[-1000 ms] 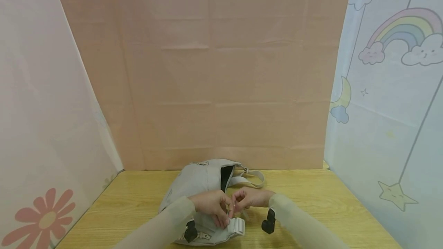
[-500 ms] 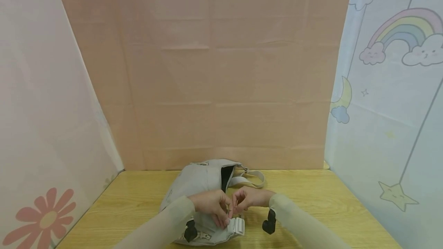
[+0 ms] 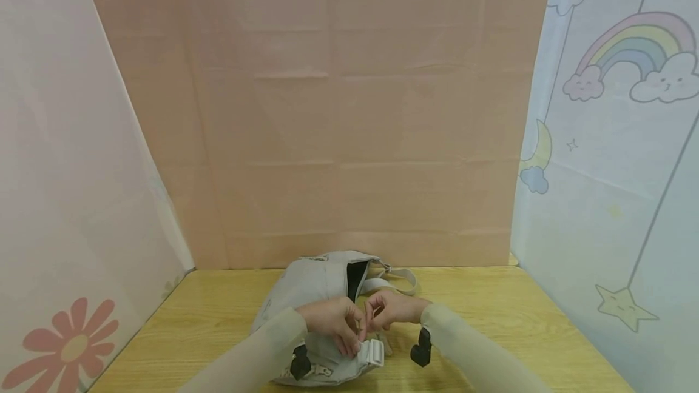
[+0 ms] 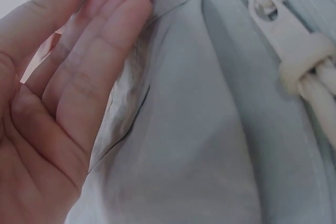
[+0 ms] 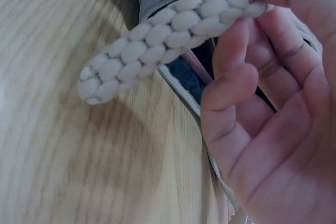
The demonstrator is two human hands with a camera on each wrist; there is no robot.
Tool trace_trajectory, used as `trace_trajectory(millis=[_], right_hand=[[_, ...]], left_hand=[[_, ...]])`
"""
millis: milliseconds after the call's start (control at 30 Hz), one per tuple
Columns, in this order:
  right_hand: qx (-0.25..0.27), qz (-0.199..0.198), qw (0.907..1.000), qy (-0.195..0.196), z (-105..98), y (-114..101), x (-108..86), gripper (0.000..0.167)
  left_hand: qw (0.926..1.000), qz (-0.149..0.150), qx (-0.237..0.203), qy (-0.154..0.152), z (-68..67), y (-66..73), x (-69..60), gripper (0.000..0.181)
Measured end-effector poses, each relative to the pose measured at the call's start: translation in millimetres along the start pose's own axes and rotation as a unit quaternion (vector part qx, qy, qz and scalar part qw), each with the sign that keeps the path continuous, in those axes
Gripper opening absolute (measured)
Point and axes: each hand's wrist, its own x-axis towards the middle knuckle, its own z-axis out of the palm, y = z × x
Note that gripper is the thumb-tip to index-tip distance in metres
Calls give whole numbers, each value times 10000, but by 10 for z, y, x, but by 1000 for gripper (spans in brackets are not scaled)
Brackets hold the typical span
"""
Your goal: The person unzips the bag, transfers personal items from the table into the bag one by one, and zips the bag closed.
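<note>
A light grey backpack (image 3: 306, 290) lies on the wooden table, its dark opening (image 3: 357, 278) parted along the right side. My left hand (image 3: 333, 320) pinches the bag's fabric close to a white strap buckle (image 3: 375, 353); in the left wrist view its fingertips (image 4: 134, 11) meet the grey cloth, though the grip point is partly cut off. My right hand (image 3: 394, 309) is right beside it. In the right wrist view, that thumb and forefinger pinch a whitish braided zipper pull (image 5: 152, 43), whose free end sticks out over the table. The zipper slider itself is hidden.
A shoulder strap (image 3: 401, 281) loops out at the bag's back right. Another zipper (image 4: 270, 17) with a knotted cord pull (image 4: 310, 66) runs along the bag near my left hand. Wooden tabletop (image 3: 469, 314) extends to the right, with printed cloth (image 3: 611, 211) beyond.
Both hands keep their pinching holds. The right hand and the buckle end of the bag have lifted very slightly, and the braided pull's end now shows below the right hand.
</note>
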Motion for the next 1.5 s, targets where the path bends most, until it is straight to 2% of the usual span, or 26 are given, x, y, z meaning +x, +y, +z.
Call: trace_trajectory(millis=[200, 367, 567, 733, 967, 1200, 1500], right_hand=[[12, 170, 9998, 136, -18, 1, 20, 15], [-173, 245, 9991, 305, -39, 38, 44, 5], [-346, 109, 9984, 443, -66, 64, 119, 4], [-383, 126, 9968, 684, -84, 67, 167, 5], [-530, 71, 9929, 1061, -96, 48, 219, 6], [-674, 233, 9880, 1368, -78, 78, 272, 3], [-812, 253, 9837, 1584, -95, 56, 307, 5]], left_hand=[[10000, 6, -28, 36, -11, 7, 0, 8], [10000, 40, 2, 23, -15, 17, 3, 10], [9999, 104, 55, 120, -34, 8, -8, 17], [9999, 98, 79, 112, -44, 22, -17, 12], [9994, 140, 186, 270, -66, 42, -40, 5], [9995, 157, 200, 192, -62, 38, -43, 7], [9993, 199, 275, 129, -113, -17, -39, 6]])
